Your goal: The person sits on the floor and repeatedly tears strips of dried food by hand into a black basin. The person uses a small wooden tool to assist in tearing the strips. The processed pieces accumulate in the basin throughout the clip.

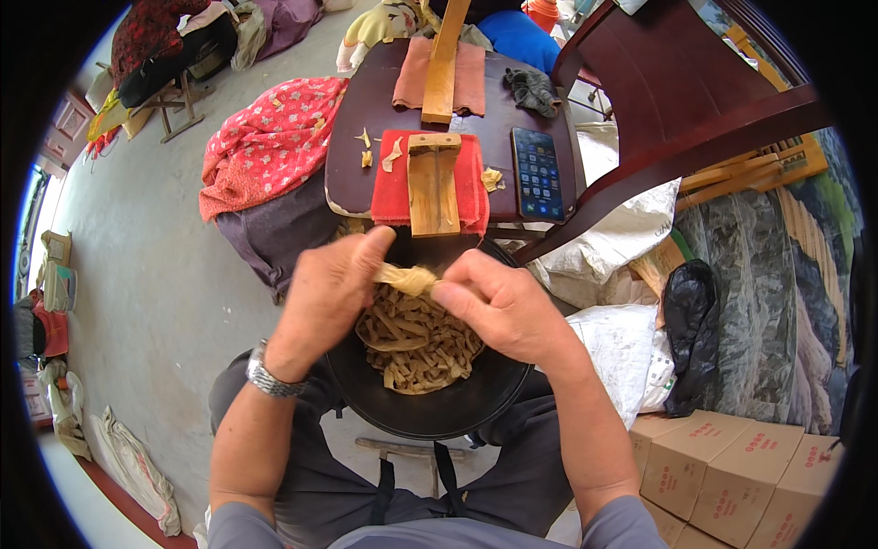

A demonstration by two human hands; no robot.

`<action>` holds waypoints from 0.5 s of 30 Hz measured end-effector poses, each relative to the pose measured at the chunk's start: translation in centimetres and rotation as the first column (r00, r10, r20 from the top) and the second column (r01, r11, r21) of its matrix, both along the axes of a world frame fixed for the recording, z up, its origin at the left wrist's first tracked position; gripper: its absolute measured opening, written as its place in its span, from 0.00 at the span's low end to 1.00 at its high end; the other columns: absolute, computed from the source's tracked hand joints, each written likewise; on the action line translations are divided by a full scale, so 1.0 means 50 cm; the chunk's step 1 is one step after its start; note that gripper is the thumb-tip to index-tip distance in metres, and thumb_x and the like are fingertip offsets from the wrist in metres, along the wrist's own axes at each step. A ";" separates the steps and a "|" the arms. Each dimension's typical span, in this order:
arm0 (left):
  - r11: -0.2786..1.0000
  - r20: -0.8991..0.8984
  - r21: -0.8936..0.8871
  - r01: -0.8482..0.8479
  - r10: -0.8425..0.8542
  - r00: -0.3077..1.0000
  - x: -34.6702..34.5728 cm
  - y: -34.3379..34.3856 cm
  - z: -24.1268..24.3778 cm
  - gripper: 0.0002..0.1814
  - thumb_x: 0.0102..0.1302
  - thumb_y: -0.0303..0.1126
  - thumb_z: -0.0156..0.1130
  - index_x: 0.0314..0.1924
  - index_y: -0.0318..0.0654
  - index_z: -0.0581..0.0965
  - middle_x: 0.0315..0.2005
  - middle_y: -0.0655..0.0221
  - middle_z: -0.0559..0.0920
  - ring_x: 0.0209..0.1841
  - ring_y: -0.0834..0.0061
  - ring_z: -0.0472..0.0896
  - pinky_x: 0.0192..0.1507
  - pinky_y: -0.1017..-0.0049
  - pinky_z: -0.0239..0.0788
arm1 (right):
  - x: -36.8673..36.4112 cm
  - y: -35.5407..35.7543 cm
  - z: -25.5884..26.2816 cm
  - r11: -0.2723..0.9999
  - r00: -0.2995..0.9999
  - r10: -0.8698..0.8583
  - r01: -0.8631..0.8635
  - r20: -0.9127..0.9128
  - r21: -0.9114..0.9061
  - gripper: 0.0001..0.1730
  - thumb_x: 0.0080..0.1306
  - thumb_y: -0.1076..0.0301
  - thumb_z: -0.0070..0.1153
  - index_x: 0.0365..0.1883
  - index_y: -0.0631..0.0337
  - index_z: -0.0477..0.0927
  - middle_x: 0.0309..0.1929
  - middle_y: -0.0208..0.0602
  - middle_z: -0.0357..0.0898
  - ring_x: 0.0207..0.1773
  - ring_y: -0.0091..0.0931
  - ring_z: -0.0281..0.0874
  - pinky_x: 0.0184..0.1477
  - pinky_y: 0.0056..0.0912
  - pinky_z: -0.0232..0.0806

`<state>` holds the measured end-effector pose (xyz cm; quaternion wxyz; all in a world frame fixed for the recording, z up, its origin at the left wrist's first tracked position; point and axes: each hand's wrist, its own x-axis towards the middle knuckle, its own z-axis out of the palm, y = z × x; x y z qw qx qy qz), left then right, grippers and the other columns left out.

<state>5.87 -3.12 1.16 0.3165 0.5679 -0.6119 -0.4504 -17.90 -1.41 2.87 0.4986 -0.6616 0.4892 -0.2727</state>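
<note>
Between my two hands stretches a pale yellow strip, knotted or bunched in the middle (410, 279). My left hand (336, 295) grips its left end, thumb raised; a metal-banded wristwatch (273, 374) circles that wrist. The fingertips of my right hand (490, 305) pinch the other end. Below them, a black basin (429, 417) between my knees holds many short tan dried pieces (425, 350). Just beyond my hands, a grooved wooden block (433, 185) lies on a folded red cloth (391, 195) upon a dark wooden chair seat (350, 158).
A smartphone (537, 175) with a lit screen, a grey glove-like cloth (533, 91) and yellow scraps (492, 180) lie on the seat. A red patterned cloth (274, 137) bulges at left. White sacks (610, 350) and cardboard boxes (737, 466) stand at right. Another person (147, 41) sits far left.
</note>
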 end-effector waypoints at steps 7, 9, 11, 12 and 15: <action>0.791 0.089 -0.479 0.381 -0.388 0.917 -0.010 0.008 -0.020 0.19 0.73 0.30 0.68 0.59 0.33 0.77 0.49 0.59 0.84 0.50 0.58 0.84 0.53 0.65 0.76 | 0.017 0.004 -0.042 0.950 0.984 0.052 -0.102 -0.170 -0.297 0.10 0.78 0.61 0.58 0.45 0.57 0.75 0.32 0.53 0.83 0.39 0.53 0.83 0.36 0.52 0.73; 0.801 0.142 -0.319 0.507 -0.489 0.861 -0.005 0.015 -0.022 0.22 0.72 0.27 0.66 0.64 0.34 0.75 0.52 0.53 0.83 0.53 0.48 0.82 0.56 0.60 0.75 | 0.015 0.001 -0.049 0.930 0.982 0.063 -0.122 -0.177 -0.348 0.10 0.77 0.62 0.58 0.46 0.57 0.74 0.32 0.52 0.83 0.37 0.52 0.84 0.35 0.52 0.74; 0.805 0.139 -0.214 0.554 -0.536 0.833 0.005 0.009 -0.035 0.22 0.71 0.27 0.65 0.64 0.35 0.75 0.53 0.52 0.83 0.53 0.48 0.82 0.56 0.60 0.75 | 0.016 0.005 -0.048 0.923 0.954 0.049 -0.157 -0.296 -0.352 0.10 0.77 0.62 0.58 0.44 0.58 0.73 0.32 0.51 0.83 0.37 0.51 0.84 0.35 0.51 0.74; 0.810 0.135 -0.232 0.538 -0.521 0.843 -0.008 0.012 -0.040 0.20 0.72 0.29 0.65 0.61 0.34 0.76 0.51 0.50 0.83 0.52 0.47 0.82 0.54 0.59 0.75 | 0.017 0.009 -0.050 0.920 0.934 0.038 -0.172 -0.356 -0.352 0.10 0.77 0.62 0.58 0.43 0.58 0.73 0.32 0.51 0.83 0.37 0.51 0.84 0.35 0.51 0.74; 0.860 0.144 -0.056 0.507 -0.496 0.856 -0.032 0.015 -0.036 0.14 0.73 0.36 0.65 0.47 0.33 0.76 0.39 0.50 0.83 0.45 0.46 0.83 0.47 0.58 0.75 | 0.031 0.014 -0.068 0.882 0.938 0.029 -0.186 -0.345 -0.433 0.11 0.77 0.62 0.58 0.41 0.59 0.72 0.31 0.50 0.83 0.36 0.50 0.84 0.34 0.51 0.74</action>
